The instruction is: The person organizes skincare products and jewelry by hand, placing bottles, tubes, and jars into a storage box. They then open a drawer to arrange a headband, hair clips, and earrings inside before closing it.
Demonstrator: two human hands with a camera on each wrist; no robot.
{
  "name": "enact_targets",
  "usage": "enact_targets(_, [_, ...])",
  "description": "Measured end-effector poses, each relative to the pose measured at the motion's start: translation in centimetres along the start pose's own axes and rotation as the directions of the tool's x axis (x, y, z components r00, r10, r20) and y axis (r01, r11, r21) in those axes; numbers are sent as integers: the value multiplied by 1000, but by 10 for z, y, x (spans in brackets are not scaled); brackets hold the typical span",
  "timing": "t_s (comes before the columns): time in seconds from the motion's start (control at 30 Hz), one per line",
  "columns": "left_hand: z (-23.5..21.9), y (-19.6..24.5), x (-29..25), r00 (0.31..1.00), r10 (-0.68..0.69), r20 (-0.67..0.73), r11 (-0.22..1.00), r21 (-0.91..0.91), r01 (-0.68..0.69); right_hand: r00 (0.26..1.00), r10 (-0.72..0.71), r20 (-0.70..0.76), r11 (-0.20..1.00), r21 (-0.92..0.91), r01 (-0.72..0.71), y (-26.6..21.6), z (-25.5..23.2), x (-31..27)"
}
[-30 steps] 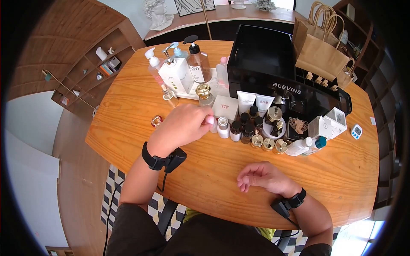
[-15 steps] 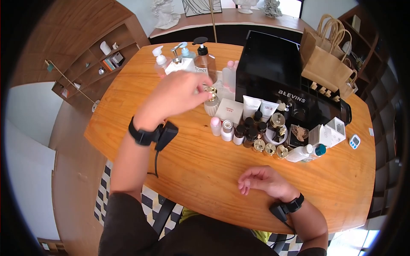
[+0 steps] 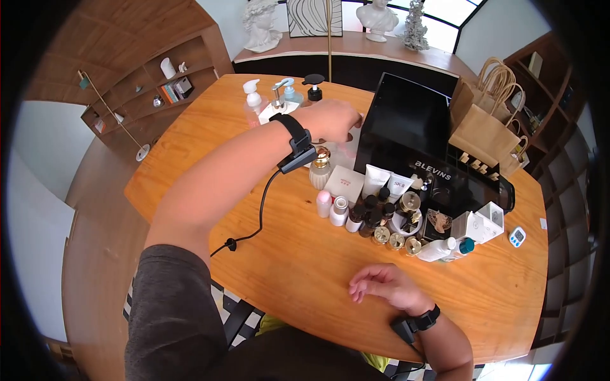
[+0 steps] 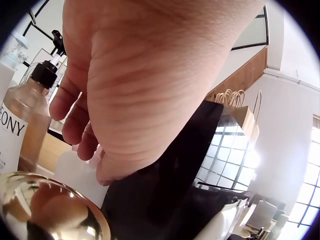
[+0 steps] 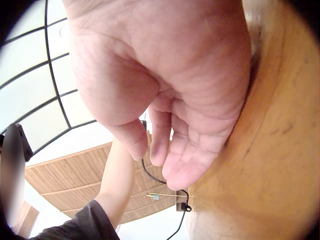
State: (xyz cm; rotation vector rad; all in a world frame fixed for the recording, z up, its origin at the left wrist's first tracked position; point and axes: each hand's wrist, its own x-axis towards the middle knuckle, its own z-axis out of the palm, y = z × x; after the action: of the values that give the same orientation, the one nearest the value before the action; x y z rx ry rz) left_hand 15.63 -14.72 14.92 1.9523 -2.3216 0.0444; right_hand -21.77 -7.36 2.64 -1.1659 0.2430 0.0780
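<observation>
Several small bottles (image 3: 370, 219) stand grouped beside black case (image 3: 406, 114): part looks done, remainder can't tell. Left hand (image 3: 330, 120), fingers bent, at translucent bottle (image 4: 77, 172) near gold-topped bottle (image 3: 321, 174); grip unclear. Right hand (image 3: 391, 286) empty, loosely curled.

Right hand (image 5: 170, 85) beside wooden tabletop (image 5: 280, 150)

Homelike room: busts (image 3: 377, 20), wooden shelves (image 3: 210, 57)
</observation>
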Motion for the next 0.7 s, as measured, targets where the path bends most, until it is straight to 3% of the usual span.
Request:
enact_targets(0.43, [9,-1,11,997,-58,50,998,42,56,1000,-4,11,1000,26,4,4,-2,0])
enact_targets(0.5, [5,2,14,989,-92,114,993,77,83,1000,-4,11,1000,22,3,3,-1,0])
enact_targets(0.7, [-1,7,14,995,-56,78,998,41,53,1000,5,9,999,39,-5,1,-1,-1])
